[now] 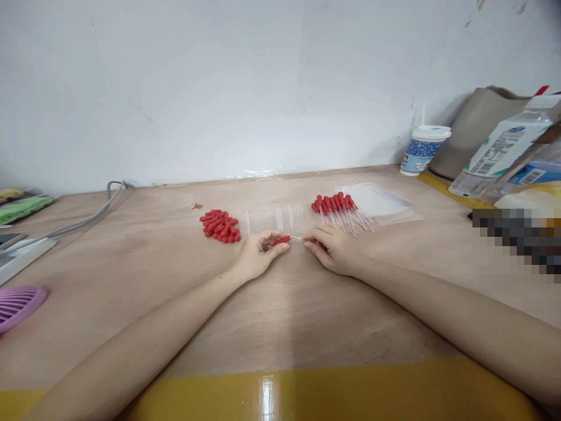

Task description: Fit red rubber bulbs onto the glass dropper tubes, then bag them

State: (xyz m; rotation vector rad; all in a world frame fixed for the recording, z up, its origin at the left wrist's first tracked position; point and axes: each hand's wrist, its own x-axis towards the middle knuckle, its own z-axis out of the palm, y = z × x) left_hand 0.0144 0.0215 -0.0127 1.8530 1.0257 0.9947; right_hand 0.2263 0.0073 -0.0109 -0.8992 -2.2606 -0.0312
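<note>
My left hand pinches a red rubber dropper bulb between thumb and fingers. Opposite it, my right hand grips a thin clear dropper tube by its right end. The tube's left end meets the bulb's mouth; how deep it sits inside I cannot tell. Just beyond my left hand lies a pile of loose red bulbs. A row of clear tubes is laid out behind both hands. Beyond my right hand rest several droppers, red bulbs fitted on clear tubes.
Clear plastic bags lie behind the droppers. At the back right stand a lidded paper cup, a grey-brown container and a tilted plastic bottle. On the left are a grey cable and a purple slatted object.
</note>
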